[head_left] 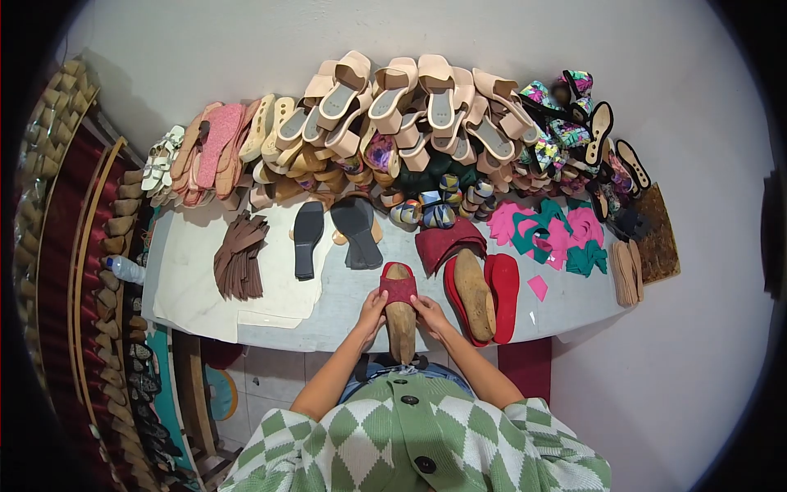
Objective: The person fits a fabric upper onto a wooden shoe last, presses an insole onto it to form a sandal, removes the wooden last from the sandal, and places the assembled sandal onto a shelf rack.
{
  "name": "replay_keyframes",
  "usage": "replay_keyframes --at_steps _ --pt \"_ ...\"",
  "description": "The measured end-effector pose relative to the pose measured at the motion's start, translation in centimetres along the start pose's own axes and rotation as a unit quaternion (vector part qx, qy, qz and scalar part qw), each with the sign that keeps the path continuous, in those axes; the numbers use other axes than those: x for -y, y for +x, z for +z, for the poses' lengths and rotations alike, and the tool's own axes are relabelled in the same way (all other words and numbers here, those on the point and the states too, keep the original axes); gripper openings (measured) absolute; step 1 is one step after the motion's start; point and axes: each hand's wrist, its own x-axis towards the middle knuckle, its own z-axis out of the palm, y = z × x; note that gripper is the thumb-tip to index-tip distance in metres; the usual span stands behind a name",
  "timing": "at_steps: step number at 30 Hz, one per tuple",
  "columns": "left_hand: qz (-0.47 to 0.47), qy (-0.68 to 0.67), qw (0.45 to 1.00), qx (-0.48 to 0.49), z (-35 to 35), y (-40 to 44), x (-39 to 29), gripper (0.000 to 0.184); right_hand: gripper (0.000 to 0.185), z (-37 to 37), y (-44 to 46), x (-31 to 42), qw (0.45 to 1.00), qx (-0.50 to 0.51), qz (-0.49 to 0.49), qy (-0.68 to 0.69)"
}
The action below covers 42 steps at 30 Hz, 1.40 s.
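Note:
A wooden shoe last [401, 328] with a dark red strap [398, 289] across it and a brighter red sole edge at its toe is held upright near the table's front edge. My left hand [372, 313] grips its left side, thumb on the strap. On the right side, my right hand [429, 313] grips the same piece, its thumb also at the strap. Just right of my hands, another wooden last [474, 295] lies on red soles, beside more red soles [502, 297]. Behind them sits a folded dark red piece [447, 244].
Heeled sandals [438, 94] are piled along the table's back. Brown strips [240, 256] and black soles [308, 239] lie left; pink and teal pieces [545, 234] and tan insoles [626, 273] lie right. A shelf of lasts [115, 328] and a bottle [125, 269] stand left.

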Motion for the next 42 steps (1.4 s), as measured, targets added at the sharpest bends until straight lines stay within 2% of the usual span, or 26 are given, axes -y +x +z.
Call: replay_keyframes --at_steps 3,6,9,12,15,18,21,24,27,30,33,36,37,42 --pt "-0.032 -0.046 0.998 0.033 -1.1 0.4 1.0 0.047 0.039 0.4 -0.8 0.5 0.999 -0.026 -0.023 -0.042" --pt "-0.042 -0.041 0.998 0.038 -0.9 -0.1 0.6 0.046 0.043 0.2 -1.0 1.8 0.991 -0.011 0.004 -0.136" --pt "-0.069 -0.020 0.997 0.037 0.6 -1.8 -1.7 0.047 0.045 -0.4 -0.8 1.7 0.996 0.048 0.041 -0.059" --pt "-0.061 -0.022 0.997 0.051 -0.1 -1.0 -0.6 0.051 0.046 -0.6 -0.2 1.5 0.996 0.060 0.039 -0.050" --pt "-0.073 0.016 0.996 0.038 0.1 -1.1 -1.0 0.052 0.044 -1.4 -0.7 2.8 0.990 0.082 0.063 -0.101" --pt "-0.090 0.102 0.989 0.052 0.2 -1.2 -2.7 0.051 0.046 -2.1 0.2 2.5 0.993 0.091 0.055 -0.049" --pt "-0.019 0.166 0.981 0.097 -0.5 -0.4 -4.0 0.052 0.048 -1.2 -0.3 3.5 0.993 0.084 -0.004 -0.078" --pt "-0.061 0.134 0.980 0.131 -1.1 0.6 -4.3 0.053 0.052 -1.1 0.1 3.4 0.993 0.099 -0.010 -0.058" --pt "-0.048 0.111 0.986 0.114 -0.5 0.0 -4.0 0.054 0.053 -1.8 0.4 3.2 0.990 0.130 -0.001 -0.045" --pt "-0.039 0.108 0.983 0.143 -0.5 0.3 -3.9 0.051 0.053 -2.2 0.2 4.3 0.987 0.142 0.013 -0.079" --pt "-0.018 0.161 0.983 0.082 -0.2 0.8 -4.0 0.042 0.047 -0.8 -1.2 5.9 0.988 0.102 -0.017 -0.112" --pt "-0.033 0.143 0.988 0.038 0.0 2.1 -4.1 0.037 0.041 -0.7 0.2 5.5 0.996 0.065 0.018 -0.057" --pt "-0.005 0.119 0.993 0.013 0.4 2.2 -3.7 0.037 0.037 -0.6 0.4 5.3 0.994 0.050 0.008 -0.102" --pt "0.008 0.108 0.994 0.025 0.2 1.9 -3.4 0.036 0.036 -0.6 0.9 4.9 0.993 0.040 0.009 -0.107"
